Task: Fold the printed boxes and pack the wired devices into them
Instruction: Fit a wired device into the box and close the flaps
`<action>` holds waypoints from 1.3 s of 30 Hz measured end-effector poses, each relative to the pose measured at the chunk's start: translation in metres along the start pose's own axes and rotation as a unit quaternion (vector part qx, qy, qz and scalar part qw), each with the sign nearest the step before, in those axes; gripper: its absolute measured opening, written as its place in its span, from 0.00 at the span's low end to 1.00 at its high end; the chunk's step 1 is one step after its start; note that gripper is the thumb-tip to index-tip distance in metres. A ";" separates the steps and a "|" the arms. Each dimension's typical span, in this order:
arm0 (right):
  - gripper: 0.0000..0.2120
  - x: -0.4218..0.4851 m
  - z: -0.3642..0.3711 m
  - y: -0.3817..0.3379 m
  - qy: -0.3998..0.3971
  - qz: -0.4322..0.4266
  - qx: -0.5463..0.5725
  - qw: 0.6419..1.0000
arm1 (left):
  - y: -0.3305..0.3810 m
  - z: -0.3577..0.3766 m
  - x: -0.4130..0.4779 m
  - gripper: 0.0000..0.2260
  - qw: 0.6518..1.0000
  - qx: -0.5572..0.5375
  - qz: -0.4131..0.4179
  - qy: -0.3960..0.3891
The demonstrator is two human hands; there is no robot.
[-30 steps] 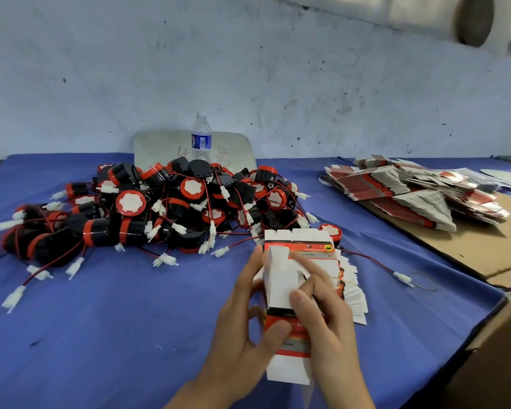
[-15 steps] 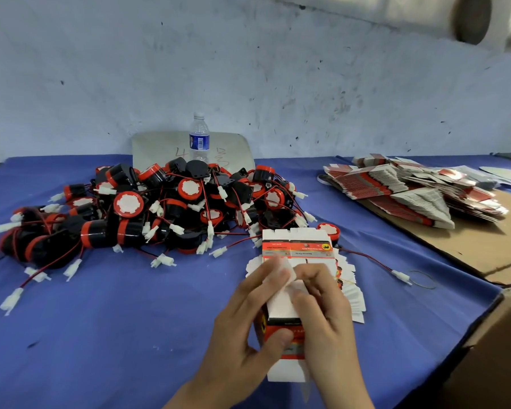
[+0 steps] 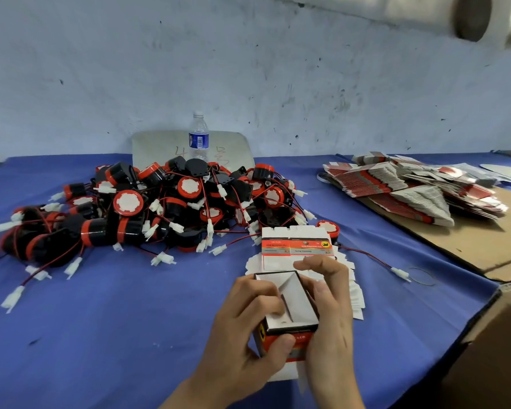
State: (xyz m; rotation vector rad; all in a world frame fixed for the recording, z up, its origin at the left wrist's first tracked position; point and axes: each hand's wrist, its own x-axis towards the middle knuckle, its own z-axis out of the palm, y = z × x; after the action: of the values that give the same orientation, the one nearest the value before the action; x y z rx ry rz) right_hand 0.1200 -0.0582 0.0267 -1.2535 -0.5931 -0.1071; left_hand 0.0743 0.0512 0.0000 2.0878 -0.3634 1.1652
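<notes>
1. Step in hand: box forming. Both hands hold one printed box (image 3: 286, 314) just above the worktop (image 3: 101, 335), nearest the camera, directly in front of the flat blank stack (image 3: 297, 249).
2. Left hand (image 3: 242, 329): grip clamped on the box, thumb on the red front panel, fingers curled over the left rim into the open mouth.
3. Right hand (image 3: 328, 314): grip wraps the box's right wall, forefinger lifted over the far edge.
4. Box mouth faces up; white inner flaps sit angled inside, not flat. I judge the end flaps are being tucked and the box isn't yet ready to load.
5. Device pile (image 3: 160, 208) lies behind and left of the box, well apart; wires tangled.
6. Next move needs the flaps seated, then one hand freed to pull a single device clear of the tangle.
7. One stray device (image 3: 328, 227) sits just behind the blank stack, likely the easiest pick.
</notes>
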 end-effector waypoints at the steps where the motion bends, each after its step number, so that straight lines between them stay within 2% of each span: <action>1: 0.13 0.001 0.000 0.001 -0.004 -0.005 -0.003 1.000 | -0.001 0.000 -0.001 0.14 1.000 -0.003 -0.002 -0.001; 8: 0.14 0.003 0.000 -0.001 -0.029 -0.008 -0.016 0.999 | -0.003 0.002 -0.003 0.20 0.998 -0.046 -0.035 0.006; 10: 0.26 0.007 -0.002 -0.003 -0.080 0.024 -0.017 0.996 | -0.003 0.002 -0.001 0.20 0.993 -0.094 -0.068 0.035; 11: 0.33 0.008 -0.004 -0.004 -0.112 0.044 -0.027 0.992 | -0.002 0.002 0.001 0.20 0.980 -0.148 -0.119 0.065; 12: 0.36 0.009 -0.007 -0.004 -0.141 0.065 -0.036 0.987 | 0.001 0.002 0.005 0.20 0.945 -0.228 -0.208 0.111; 14: 0.38 0.010 -0.014 -0.004 -0.177 0.107 -0.051 0.977 | -0.002 0.001 0.012 0.20 0.800 -0.395 -0.404 0.201; 15: 0.37 0.010 -0.018 -0.003 -0.191 0.129 -0.058 0.971 | -0.006 -0.001 0.014 0.22 0.733 -0.441 -0.467 0.222; 16: 0.37 0.010 -0.022 -0.003 -0.210 0.147 -0.066 0.964 | -0.010 -0.004 0.016 0.24 0.690 -0.463 -0.507 0.229; 17: 0.36 0.012 -0.023 -0.003 -0.227 0.160 -0.078 0.957 | -0.013 -0.007 0.018 0.25 0.661 -0.476 -0.532 0.232; 18: 0.33 0.011 -0.023 -0.002 -0.231 0.166 -0.084 0.955 | -0.014 -0.010 0.019 0.26 0.648 -0.483 -0.545 0.222; 20: 0.24 0.012 -0.022 0.003 -0.183 0.142 -0.089 0.969 | -0.015 -0.009 0.019 0.27 0.652 -0.475 -0.570 0.158; 23: 0.11 0.014 -0.019 0.008 -0.054 0.077 -0.114 0.989 | -0.013 -0.003 0.015 0.23 0.718 -0.350 -0.600 0.043; 25: 0.11 0.017 -0.021 0.011 -0.001 0.078 -0.151 0.986 | -0.017 -0.004 0.011 0.17 0.775 -0.249 -0.580 0.020; 27: 0.13 0.021 -0.025 0.015 0.018 0.092 -0.183 0.979 | -0.030 -0.012 0.008 0.08 0.855 -0.095 -0.508 0.038; 28: 0.13 0.023 -0.027 0.016 0.021 0.104 -0.188 0.976 | -0.040 -0.018 0.010 0.04 0.894 0.009 -0.446 0.039; 29: 0.13 0.024 -0.027 0.018 0.016 0.116 -0.190 0.975 | -0.053 -0.025 0.015 0.05 0.919 0.124 -0.373 0.018; 30: 0.13 0.024 -0.026 0.018 0.002 0.125 -0.195 0.973 | -0.070 -0.032 0.023 0.11 0.926 0.233 -0.296 -0.021; 31: 0.14 0.024 -0.025 0.020 -0.015 0.131 -0.202 0.970 | -0.089 -0.039 0.035 0.18 0.910 0.326 -0.243 -0.082; 33: 0.13 0.024 -0.022 0.022 -0.033 0.137 -0.214 0.967 | -0.121 -0.054 0.065 0.29 0.825 0.460 -0.225 -0.238; 35: 0.11 0.024 -0.020 0.021 -0.037 0.136 -0.222 0.965 | -0.145 -0.066 0.091 0.34 0.737 0.504 -0.238 -0.382; 36: 0.12 0.025 -0.020 0.020 -0.036 0.133 -0.219 0.966 | -0.155 -0.070 0.099 0.36 0.709 0.500 -0.247 -0.432; 38: 0.14 0.027 -0.019 0.017 -0.032 0.126 -0.203 0.971 | -0.168 -0.074 0.108 0.37 0.677 0.499 -0.252 -0.479; 39: 0.14 0.027 -0.019 0.015 -0.029 0.124 -0.193 0.973 | -0.172 -0.076 0.110 0.38 0.675 0.502 -0.249 -0.480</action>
State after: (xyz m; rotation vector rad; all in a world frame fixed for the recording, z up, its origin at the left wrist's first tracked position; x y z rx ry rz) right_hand 0.1557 -0.0641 0.0236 -1.7032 -0.4731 0.0257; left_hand 0.1816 0.2365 0.0410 3.3211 0.5549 -0.3448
